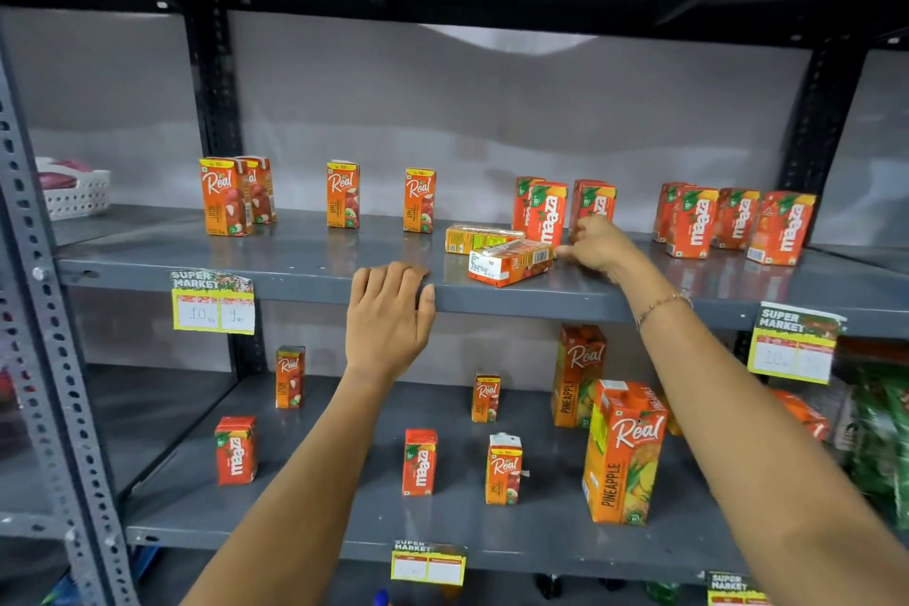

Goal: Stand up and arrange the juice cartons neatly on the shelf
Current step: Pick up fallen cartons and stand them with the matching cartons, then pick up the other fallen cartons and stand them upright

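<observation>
On the upper shelf [315,271] two small cartons lie flat: a Real carton [509,263] in front and a second lying carton [479,237] behind it. My right hand [597,246] is beside them with curled fingers, its thumb tip touching the front carton's right end; no grip shows. Just behind that hand stand two Maaza cartons [543,212]. My left hand [391,315] rests on the shelf's front edge and holds nothing. Small Real cartons [226,197] stand spaced out on the left, and a Maaza group [738,224] stands on the right.
The lower shelf [344,512] carries scattered small cartons and two tall pineapple cartons [624,453]. A white basket [74,192] sits at the far left. Price tags [214,303] hang on the shelf edges. Steel uprights [49,310] frame the bay. Green packets [880,433] lie at right.
</observation>
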The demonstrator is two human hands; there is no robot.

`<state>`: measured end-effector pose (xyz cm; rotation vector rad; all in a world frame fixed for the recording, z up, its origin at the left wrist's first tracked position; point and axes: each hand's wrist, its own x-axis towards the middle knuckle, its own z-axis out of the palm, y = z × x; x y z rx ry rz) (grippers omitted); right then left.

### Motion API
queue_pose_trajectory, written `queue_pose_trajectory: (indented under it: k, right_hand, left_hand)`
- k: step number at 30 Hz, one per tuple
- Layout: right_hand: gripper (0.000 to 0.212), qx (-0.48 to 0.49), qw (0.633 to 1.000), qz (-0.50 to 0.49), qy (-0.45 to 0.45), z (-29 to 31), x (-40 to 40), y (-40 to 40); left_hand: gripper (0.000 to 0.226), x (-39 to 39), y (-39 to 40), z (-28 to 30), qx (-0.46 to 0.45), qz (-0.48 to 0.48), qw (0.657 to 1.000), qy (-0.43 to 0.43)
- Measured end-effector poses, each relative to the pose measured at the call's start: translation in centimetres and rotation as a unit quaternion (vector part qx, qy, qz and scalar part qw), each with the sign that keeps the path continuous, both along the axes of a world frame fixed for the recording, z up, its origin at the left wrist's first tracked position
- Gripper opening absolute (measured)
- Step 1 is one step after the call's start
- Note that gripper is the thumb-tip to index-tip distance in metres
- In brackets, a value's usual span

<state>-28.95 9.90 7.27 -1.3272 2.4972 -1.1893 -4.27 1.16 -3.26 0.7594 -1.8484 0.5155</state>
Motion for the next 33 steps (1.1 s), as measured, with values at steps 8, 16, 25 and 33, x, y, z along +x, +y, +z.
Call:
queue_pose_trajectory:
  k: [8, 16, 25, 33]
  right_hand:
    - [0.044, -0.187, 0.914, -0.12, 0.339, -8.2, 6.4, 5.4]
    - [0.043, -0.249, 0.853, -0.142, 0.437, -11.0, 4.0, 3.7]
    - [0.05, -0.275, 0.849, -0.152, 0.424, -11.2, 4.0, 3.6]
    - [0.037, -0.292, 0.864, -0.176, 0.37, -10.4, 7.4, 2.4]
  left_hand:
    - [0.027, 0.3, -0.4, 9.2, 0.098, -0.062, 0.982, -0.149]
    - [0.08, -4.3, 1.1, 11.5, -0.03, -0.083, 0.88, -0.466]
    - [0.051, -3.4, 3.2, 14.6, 0.103, -0.225, 0.898, -0.363]
    - [0.029, -1.3, 2.5, 11.7, 0.56, -0.563, 0.566, 0.22]
